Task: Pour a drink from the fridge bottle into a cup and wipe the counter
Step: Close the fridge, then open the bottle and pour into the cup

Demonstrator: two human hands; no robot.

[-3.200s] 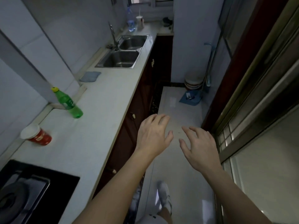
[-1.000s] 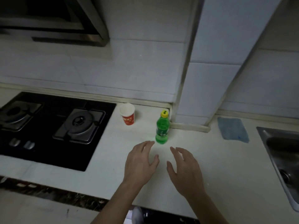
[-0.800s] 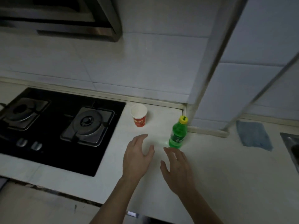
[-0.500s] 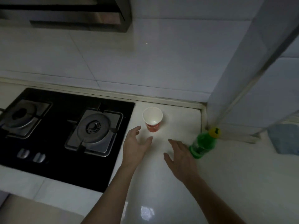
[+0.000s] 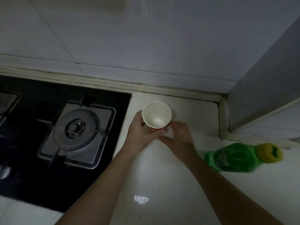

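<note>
broadly, a pale tiled wall (image 5: 146,38) fills the upper half of the view, with a grey pillar (image 5: 267,82) jutting out at the right. below it runs the light worktop (image 5: 146,184), glossy, with a small bright glare near the lower middle. set into the worktop on the left is a black gas hob (image 5: 32,151), one round burner (image 5: 76,127) plainly seen. two bare forearms reach in from the bottom edge. right of them a green bottle (image 5: 233,158) with a yellow cap (image 5: 270,153) stands on the worktop near the foot of the pillar, apart from both hands. the paper cup (image 5: 156,116) sits between hob and pillar, close to the back wall, its mouth open and its white inside empty; a little red shows on its outer side. the left hand (image 5: 141,132) wraps around the cup's left side. the right hand (image 5: 178,135) lies against its lower right, fingers curled toward the base; how firmly it grips i cannot tell.
</note>
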